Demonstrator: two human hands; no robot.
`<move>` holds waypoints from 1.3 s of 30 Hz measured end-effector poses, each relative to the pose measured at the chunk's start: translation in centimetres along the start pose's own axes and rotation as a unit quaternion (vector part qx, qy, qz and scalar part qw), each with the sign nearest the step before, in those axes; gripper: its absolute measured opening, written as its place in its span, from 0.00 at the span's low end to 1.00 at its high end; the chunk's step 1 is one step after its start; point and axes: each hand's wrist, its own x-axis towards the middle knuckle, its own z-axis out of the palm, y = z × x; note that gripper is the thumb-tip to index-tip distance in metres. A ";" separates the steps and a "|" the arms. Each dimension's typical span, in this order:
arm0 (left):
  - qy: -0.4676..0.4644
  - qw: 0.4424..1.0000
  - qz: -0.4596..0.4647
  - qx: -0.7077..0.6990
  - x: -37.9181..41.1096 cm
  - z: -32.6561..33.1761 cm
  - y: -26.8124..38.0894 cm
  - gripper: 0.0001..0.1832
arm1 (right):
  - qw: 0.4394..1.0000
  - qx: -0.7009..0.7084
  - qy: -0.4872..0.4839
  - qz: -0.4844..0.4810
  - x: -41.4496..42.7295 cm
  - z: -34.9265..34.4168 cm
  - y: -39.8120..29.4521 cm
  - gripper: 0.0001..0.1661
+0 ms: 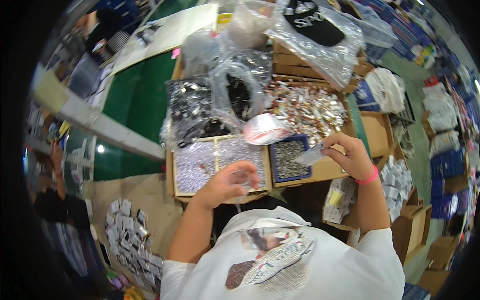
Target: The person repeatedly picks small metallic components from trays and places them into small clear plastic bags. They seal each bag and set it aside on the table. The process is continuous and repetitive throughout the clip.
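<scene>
My right hand (347, 154) pinches a small clear plastic bag (312, 155) between thumb and fingers, above the right edge of a blue tray (310, 173). Fine dark metal pieces (288, 159) fill that tray. My left hand (228, 183) curls around a clear, round plastic piece (240, 177), too blurred to name more exactly. It hovers over a divided box (170, 176) whose two compartments hold small pale, shiny pieces (193, 168). On the pale pieces in the left compartment lies a small red and metallic part (204, 168).
Behind the tray, a carton holds a heap of small metallic and red parts (307, 108). Plastic bags of black parts (191, 101) lie behind the divided box. Small white packets are piled at left (129, 236) and right (395, 183). A grey metal bar (112, 127) slants in from the left.
</scene>
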 end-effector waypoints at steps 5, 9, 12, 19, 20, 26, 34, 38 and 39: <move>-0.078 0.994 -0.022 -0.067 -0.8 1.1 1.6 0.45 | 0.918 0.376 0.029 -0.126 4.1 7.1 -5.0 0.10; -0.067 0.994 -0.037 -0.079 -2.7 1.0 2.7 0.53 | 0.952 0.193 -0.055 -0.230 7.2 8.5 -7.5 0.11; -0.064 0.997 -0.019 -0.049 -3.5 0.6 2.8 0.49 | 0.952 0.089 -0.130 -0.263 8.7 8.2 -9.2 0.08; -0.027 0.997 -0.010 0.075 -4.1 0.3 1.8 0.23 | 0.912 0.004 -0.291 -0.290 11.8 9.6 -10.9 0.07; -0.024 0.998 -0.005 0.063 -4.1 0.2 1.8 0.22 | 0.909 0.001 -0.308 -0.281 12.0 10.0 -10.8 0.07; 0.012 0.989 0.026 -0.145 -3.2 0.2 0.9 0.23 | 0.949 0.084 -0.258 -0.158 11.0 12.3 -9.5 0.08; 0.048 0.979 -0.018 -0.198 -1.4 1.1 0.1 0.37 | 0.961 0.093 -0.238 -0.109 8.8 11.1 -6.8 0.12; 0.096 0.976 -0.007 -0.195 0.1 1.1 0.3 0.51 | 0.962 0.049 -0.216 -0.160 7.1 10.9 -5.2 0.14; 0.119 0.972 -0.005 -0.204 0.5 1.2 0.2 0.54 | 0.960 0.062 -0.201 -0.185 6.7 10.8 -4.6 0.14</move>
